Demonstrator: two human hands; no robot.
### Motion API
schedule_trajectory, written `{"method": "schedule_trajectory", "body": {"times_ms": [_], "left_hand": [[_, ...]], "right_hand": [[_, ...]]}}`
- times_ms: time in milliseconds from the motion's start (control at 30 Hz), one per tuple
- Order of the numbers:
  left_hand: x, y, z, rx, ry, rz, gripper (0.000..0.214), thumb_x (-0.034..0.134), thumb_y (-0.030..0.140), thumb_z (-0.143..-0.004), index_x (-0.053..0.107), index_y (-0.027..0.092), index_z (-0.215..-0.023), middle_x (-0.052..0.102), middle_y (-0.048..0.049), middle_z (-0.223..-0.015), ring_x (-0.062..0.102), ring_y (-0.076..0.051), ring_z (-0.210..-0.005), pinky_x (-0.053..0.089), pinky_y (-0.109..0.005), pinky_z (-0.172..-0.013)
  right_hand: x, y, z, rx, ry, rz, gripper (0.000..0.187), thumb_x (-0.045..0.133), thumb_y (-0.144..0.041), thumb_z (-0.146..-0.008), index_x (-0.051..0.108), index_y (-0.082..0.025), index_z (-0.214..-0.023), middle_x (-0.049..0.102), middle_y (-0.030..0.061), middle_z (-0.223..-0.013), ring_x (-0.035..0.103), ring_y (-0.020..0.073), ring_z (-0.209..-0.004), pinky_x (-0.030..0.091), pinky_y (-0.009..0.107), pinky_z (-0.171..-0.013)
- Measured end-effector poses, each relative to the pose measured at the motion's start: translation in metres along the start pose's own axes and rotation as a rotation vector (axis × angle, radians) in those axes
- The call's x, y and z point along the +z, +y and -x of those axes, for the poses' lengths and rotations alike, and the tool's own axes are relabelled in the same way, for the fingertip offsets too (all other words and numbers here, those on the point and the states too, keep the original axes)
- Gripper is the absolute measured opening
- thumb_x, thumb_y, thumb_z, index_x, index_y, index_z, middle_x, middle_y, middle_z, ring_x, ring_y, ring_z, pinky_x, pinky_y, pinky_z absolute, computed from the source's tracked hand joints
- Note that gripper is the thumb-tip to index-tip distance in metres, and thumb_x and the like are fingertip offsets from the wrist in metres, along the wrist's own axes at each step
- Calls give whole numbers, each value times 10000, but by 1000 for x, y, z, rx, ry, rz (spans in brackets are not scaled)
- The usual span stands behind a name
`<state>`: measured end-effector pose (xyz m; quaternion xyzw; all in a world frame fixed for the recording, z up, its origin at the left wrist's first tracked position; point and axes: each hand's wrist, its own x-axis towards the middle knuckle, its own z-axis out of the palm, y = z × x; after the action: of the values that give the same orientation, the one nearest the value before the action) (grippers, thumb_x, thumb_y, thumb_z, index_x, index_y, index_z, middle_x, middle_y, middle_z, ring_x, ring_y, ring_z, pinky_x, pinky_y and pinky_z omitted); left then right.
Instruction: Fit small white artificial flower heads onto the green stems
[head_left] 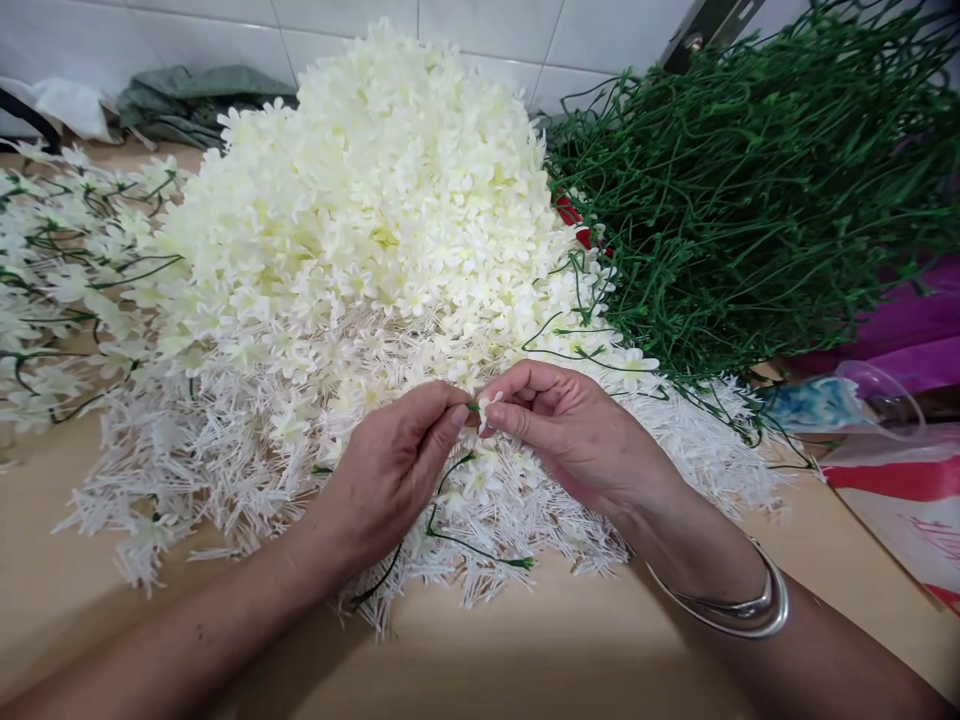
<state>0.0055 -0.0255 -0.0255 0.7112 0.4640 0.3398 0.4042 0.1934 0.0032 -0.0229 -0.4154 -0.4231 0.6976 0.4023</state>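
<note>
Near the middle of the view my two hands meet over a pile of white artificial flowers. My left hand pinches a green plastic stem close to its tip; the stem's other branches hang below the fingers. Between the thumb and fingers of my right hand is a small white artificial flower, touching the stem's tip. Whether the flower is seated on the stem I cannot tell. Behind and around the hands spreads the heap of cream-white blossoms, with thin white stalk pieces along its front.
A large bundle of green plastic stems lies at the back right. Stems with flowers on them lie at the left. A clear plastic cup, a red-and-white bag and purple material are at the right. Tiled wall stands behind.
</note>
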Motion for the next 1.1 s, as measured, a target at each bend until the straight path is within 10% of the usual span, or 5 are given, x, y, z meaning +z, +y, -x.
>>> {"method": "schedule_trajectory", "body": {"times_ms": [1100], "left_hand": [[-14,-1,-6,-74,-156,192,390,482,326,-1065,510,193,-700,445,61,-619,421,-91,-582,331,-224,-552]], "right_hand": [[-2,5,-2,-21,-115,16,264,939,-364,-734,712,-230,-745,698,-31,-736,639,119,-718,526,289,-729]]}}
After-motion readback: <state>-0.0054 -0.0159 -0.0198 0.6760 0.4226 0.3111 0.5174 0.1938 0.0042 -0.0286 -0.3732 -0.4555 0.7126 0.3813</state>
